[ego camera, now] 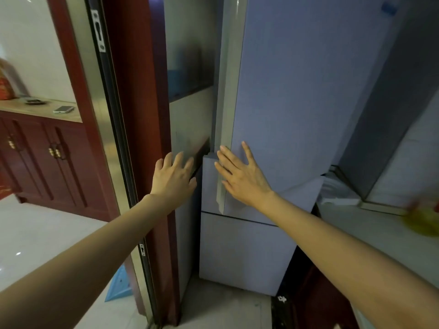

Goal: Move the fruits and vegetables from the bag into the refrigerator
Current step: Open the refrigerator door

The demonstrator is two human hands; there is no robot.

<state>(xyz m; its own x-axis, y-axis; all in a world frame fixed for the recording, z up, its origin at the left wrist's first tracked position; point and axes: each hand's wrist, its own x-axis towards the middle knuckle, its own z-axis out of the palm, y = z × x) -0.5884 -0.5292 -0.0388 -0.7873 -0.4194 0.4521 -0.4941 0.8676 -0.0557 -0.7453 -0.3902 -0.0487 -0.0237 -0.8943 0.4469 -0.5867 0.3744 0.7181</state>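
Note:
A tall pale blue-grey refrigerator (pixel 297 96) fills the middle and right of the head view. Its upper door stands slightly ajar at the left edge, above a closed lower door (pixel 244 252). My right hand (pixel 242 176) lies flat with straight fingers on the lower left corner of the upper door. My left hand (pixel 173 174) is spread open just left of the door edge, in front of the wall beside the fridge, holding nothing. At the right edge a blurred yellow-green bag (pixel 422 222) lies on a counter; its contents cannot be made out.
A dark red door frame (pixel 142 115) with a metal sliding track stands close on the left of the fridge. Beyond it a red wooden cabinet (pixel 47 157) carries a phone (pixel 63 109). A grey counter (pixel 370 233) runs along the right. A light blue panel (pixel 118 286) leans near the floor.

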